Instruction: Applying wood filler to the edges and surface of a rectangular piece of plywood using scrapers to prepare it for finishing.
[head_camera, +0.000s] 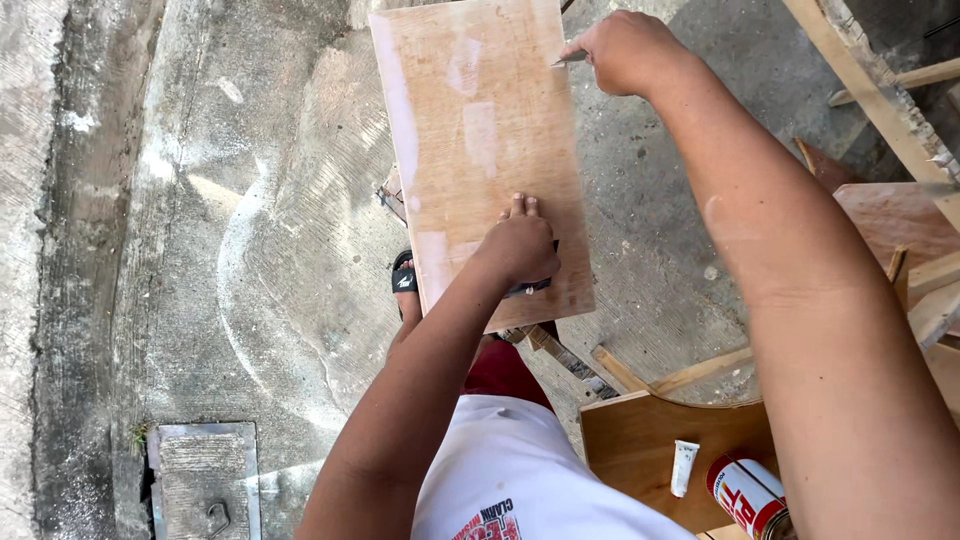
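two hands (520, 245) (625, 50), one plywood board (485, 130), one scraper (568, 60)

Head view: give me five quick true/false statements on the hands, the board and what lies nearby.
1. The left hand presses down on the plywood board. True.
2. The right hand is at the board's left edge. False: it is at the right edge, near the far corner, holding a small metal tool against it.
3. The board lies flat on the concrete ground. False: it sits raised above the ground, over the person's leg.
4. A white tube and a red can lie on a wooden panel at the lower right. True.
5. A metal drain cover is set in the ground at the lower left. True.
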